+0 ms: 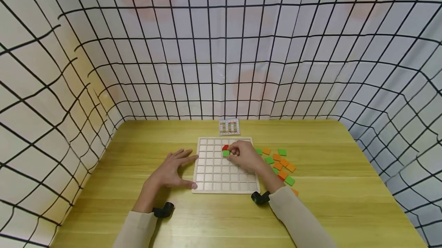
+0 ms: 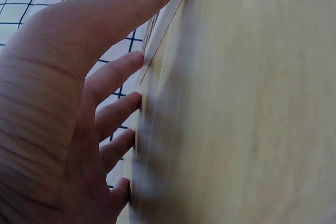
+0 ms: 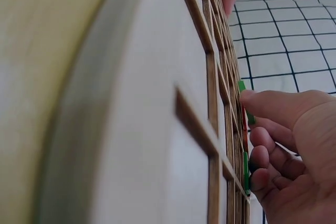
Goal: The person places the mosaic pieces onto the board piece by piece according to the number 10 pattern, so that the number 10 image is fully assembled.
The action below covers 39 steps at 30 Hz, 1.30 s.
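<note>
A pale wooden grid board (image 1: pixel 211 177) lies flat on the table. My right hand (image 1: pixel 246 156) is over its upper middle, pinching a green tile (image 3: pixel 241 85) between thumb and fingers. A red piece (image 1: pixel 225 147) sits in the grid by the fingertips. Another green tile (image 3: pixel 246 174) lies on the board beneath the curled fingers in the right wrist view; the hand hides part of this area from above. My left hand (image 1: pixel 170 171) is spread beside the board's left edge, its thumb and index fingertips touching the frame.
Loose orange tiles (image 1: pixel 291 168) and green tiles (image 1: pixel 289 180) are scattered on the table (image 1: pixel 331 186) right of the board, partly behind the right forearm. A small pattern card (image 1: pixel 229 127) lies beyond the board. Black-gridded white sheeting (image 1: pixel 221 52) rises around the table's back and sides.
</note>
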Each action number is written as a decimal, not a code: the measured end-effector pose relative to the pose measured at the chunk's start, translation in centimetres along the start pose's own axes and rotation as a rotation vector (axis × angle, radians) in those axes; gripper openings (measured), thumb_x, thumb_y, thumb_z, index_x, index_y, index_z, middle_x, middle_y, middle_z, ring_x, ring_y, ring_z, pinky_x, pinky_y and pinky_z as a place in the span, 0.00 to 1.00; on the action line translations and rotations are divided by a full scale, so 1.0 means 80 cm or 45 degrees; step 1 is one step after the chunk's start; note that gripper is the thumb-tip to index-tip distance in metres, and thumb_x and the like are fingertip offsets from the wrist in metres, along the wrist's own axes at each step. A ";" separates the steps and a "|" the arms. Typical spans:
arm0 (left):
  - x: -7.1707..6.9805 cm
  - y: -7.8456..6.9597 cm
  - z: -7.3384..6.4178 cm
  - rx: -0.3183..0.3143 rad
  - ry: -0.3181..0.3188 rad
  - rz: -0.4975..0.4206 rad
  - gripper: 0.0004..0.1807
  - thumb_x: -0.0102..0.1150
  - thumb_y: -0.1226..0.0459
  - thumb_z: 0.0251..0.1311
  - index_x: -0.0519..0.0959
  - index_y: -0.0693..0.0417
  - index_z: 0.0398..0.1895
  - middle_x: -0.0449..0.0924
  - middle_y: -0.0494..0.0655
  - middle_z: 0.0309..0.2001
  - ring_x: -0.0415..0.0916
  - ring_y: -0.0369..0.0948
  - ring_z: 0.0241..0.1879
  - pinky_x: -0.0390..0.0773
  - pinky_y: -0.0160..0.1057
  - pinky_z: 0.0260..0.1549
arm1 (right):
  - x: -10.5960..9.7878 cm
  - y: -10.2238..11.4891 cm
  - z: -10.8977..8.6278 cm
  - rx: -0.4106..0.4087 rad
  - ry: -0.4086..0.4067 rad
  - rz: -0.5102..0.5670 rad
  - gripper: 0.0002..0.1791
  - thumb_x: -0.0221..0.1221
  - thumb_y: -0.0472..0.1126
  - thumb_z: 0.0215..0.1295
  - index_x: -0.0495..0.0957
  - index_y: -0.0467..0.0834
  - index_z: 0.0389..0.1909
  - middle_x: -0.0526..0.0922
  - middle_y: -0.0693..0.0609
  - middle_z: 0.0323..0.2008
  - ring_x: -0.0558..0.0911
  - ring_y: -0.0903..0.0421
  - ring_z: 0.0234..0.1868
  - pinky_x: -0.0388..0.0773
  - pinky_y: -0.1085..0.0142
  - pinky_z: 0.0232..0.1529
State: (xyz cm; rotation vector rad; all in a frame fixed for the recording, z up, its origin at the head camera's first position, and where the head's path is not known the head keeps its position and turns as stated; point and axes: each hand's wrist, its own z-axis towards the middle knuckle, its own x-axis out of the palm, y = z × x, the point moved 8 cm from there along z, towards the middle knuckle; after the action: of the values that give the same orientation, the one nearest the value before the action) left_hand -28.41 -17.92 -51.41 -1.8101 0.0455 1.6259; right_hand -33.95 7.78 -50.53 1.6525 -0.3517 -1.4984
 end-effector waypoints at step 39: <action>0.000 -0.002 0.001 -0.010 0.014 0.009 0.57 0.75 0.32 0.41 0.68 0.39 0.77 0.57 0.54 0.81 0.49 0.62 0.81 0.45 0.74 0.75 | -0.012 -0.015 -0.015 0.017 -0.090 0.104 0.15 0.70 0.43 0.65 0.86 0.45 0.52 0.83 0.55 0.36 0.77 0.56 0.36 0.76 0.67 0.38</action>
State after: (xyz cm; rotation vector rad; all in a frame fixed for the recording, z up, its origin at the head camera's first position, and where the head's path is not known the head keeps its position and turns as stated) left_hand -28.39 -17.75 -51.29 -1.8271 0.0507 1.6234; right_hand -33.47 9.63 -50.86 1.5794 -0.4636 -1.4984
